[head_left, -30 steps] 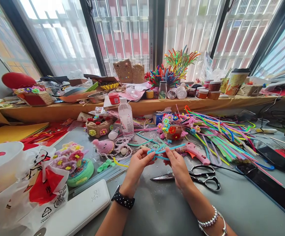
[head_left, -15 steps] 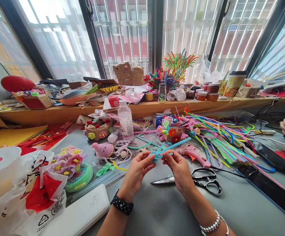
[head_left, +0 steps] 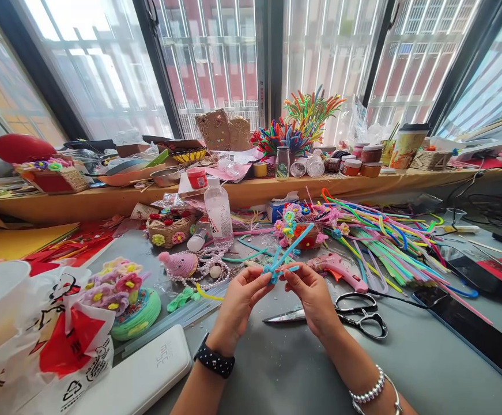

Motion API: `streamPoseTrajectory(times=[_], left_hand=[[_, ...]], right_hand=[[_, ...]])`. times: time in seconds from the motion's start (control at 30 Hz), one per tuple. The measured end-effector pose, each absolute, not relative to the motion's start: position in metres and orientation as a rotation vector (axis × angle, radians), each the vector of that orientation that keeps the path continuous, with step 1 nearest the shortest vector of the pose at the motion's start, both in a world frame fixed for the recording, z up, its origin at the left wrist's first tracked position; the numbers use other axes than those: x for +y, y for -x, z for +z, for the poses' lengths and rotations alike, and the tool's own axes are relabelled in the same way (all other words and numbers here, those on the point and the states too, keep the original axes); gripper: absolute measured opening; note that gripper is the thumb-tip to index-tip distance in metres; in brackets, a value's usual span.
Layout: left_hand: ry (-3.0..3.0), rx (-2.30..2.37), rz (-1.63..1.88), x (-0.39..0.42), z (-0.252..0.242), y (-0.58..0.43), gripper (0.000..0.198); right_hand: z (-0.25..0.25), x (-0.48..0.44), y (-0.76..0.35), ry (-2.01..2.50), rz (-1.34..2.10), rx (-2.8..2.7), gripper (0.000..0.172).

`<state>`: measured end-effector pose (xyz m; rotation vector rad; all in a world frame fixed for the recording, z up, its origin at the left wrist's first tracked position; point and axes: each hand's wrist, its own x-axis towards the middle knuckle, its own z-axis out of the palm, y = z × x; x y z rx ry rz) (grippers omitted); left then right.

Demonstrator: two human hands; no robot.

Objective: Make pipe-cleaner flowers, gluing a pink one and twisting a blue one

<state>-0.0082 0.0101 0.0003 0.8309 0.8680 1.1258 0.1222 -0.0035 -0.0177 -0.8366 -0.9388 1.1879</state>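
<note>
A light blue pipe cleaner (head_left: pixel 297 241), coiled into a small looped shape at its lower end, is held up over the grey table. My left hand (head_left: pixel 247 291) pinches the looped part between thumb and fingers. My right hand (head_left: pixel 310 291) pinches a short blue end close beside it. One long blue stem and a shorter one stick up from the loops. Black-handled scissors (head_left: pixel 363 316) lie on the table behind my right forearm. Just beyond, a pink glue gun (head_left: pixel 341 271) rests on its side.
Many coloured pipe cleaners (head_left: pixel 389 253) spread at the right, beside a dark phone (head_left: pixel 471 334). A bottle (head_left: pixel 218 213), a pink crocheted piece (head_left: pixel 179 264) and flower baskets (head_left: pixel 300 230) stand ahead. A white case (head_left: pixel 155 369) and plastic bag (head_left: pixel 73 346) occupy the left.
The long blue stem has swung from leaning right to standing more upright. Both hands keep their pinch. The other person's hand at the right edge has left the view.
</note>
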Motion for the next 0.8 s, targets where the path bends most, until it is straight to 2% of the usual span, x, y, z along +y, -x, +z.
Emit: streamPoseTrajectory(times=[0.33, 0.8], left_hand=[[-0.931, 0.971, 1.116, 0.0086, -0.0013, 0.0024, 0.021], [-0.943, 0.946, 1.128, 0.0091, -0.0025, 0.0034, 0.018]], right_hand=[[-0.0212, -0.0004, -0.1224, 0.917, 1.079, -1.008, 0.019], [-0.0234, -0.0056, -0.1216, 1.129, 0.751, -1.274, 0.014]])
